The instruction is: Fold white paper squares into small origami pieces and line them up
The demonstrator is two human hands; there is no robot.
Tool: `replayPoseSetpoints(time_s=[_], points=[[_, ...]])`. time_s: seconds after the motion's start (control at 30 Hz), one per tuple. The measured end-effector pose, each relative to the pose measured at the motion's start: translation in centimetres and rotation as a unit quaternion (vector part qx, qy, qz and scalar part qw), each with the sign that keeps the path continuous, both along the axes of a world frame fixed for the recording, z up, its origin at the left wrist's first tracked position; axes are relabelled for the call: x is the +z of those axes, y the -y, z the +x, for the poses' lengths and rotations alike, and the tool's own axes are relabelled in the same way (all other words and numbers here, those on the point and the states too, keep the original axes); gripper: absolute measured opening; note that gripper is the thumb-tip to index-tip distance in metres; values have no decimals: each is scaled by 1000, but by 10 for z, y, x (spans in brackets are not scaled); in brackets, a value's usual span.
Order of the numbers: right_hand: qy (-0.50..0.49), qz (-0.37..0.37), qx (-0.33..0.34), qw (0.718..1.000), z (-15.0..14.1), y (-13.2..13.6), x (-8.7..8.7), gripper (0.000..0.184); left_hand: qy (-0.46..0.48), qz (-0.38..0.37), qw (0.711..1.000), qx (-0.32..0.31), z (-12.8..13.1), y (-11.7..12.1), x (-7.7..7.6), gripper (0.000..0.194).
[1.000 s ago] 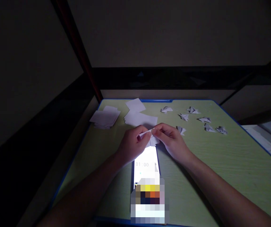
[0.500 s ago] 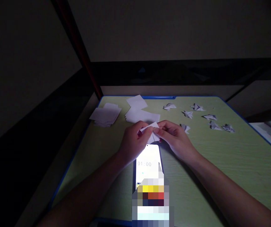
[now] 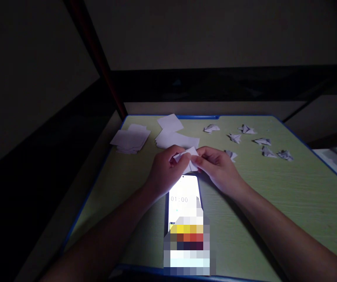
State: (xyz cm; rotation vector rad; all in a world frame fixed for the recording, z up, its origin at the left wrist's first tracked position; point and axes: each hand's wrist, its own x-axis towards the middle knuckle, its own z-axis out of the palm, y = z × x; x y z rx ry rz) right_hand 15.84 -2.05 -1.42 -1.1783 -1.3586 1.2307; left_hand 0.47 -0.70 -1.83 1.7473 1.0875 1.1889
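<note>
Together, both hands [image 3: 190, 168] pinching one paper [image 3: 189, 156], seven folded planes [image 3: 246, 143], one phone [image 3: 183, 196]

The room is very dark, and most of the light comes from a bright glowing phone [image 3: 184, 196] lying on the counter [image 3: 288, 196]. The counter has a pale green top with wood lines and a blue edge, and it sits in a corner between a plain wall [image 3: 215, 35] at the back and another plain wall [image 3: 30, 78] on the left. A dark red post [image 3: 98, 62] leans up from the far left corner of the counter, and a wide dark rail [image 3: 215, 84] runs along the back wall.
</note>
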Motion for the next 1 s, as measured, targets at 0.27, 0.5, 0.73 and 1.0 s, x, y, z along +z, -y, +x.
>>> replayPoseSetpoints(time_s=[0.27, 0.5, 0.73, 1.0], points=[[5, 13, -9, 1000, 0, -2, -1, 20, -23, -22, 999, 0, 0, 0, -1, 15], [-8, -8, 5, 1000, -1, -2, -2, 20, -48, 12, 999, 15, -1, -2, -1, 12], [-20, -14, -1, 1000, -2, -1, -3, 19, -46, 3, 999, -10, -1, -1, -6, 12], [-22, -15, -8, 1000, -3, -2, -5, 16, -60, -6, 998, -2, 0, -1, -6, 13]])
